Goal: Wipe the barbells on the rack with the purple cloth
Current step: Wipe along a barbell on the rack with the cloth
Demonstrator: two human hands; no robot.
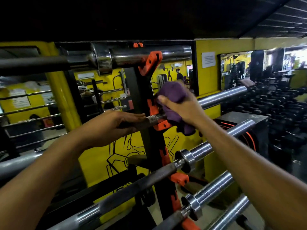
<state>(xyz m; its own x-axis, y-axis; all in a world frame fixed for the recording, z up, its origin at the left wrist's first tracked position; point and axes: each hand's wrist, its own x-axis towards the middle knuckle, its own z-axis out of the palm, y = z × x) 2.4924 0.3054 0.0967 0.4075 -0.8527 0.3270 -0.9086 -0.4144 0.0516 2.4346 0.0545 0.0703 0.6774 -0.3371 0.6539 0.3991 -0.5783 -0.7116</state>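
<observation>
A person works along a wall-mounted barbell rack (146,90) in a yellow-walled gym, both bare arms reaching forward at chest height. The right hand (179,108) has its grip closed around a bunched purple cloth (172,93), fingers curled into the fabric and thumb pinching its near edge, and holds the wad against the middle barbell (221,97) just where the chrome sleeve meets the orange cradle (159,125); a loose tail of cloth hangs below the bar. The left hand (116,123) lies on the same bar's dark knurled shaft to the left of the upright, fingers stretched out along the metal rather than wrapped round it, apparently to steady the bar against rolling in its cradle while the cloth rubs. The grip on the cloth looks firm enough for scrubbing, and bunching the fabric gives a thick pad for the collar's awkward step. A heavier barbell (149,55) rests on the hook above, and three more bars (199,151) sit on lower hooks, their sleeves jutting right toward a dark row of dumbbells (272,103). Judged from this position, the wiping is at the middle tier, with the lower bars likely remaining. A mirror (106,90) behind the rack reflects more equipment.
</observation>
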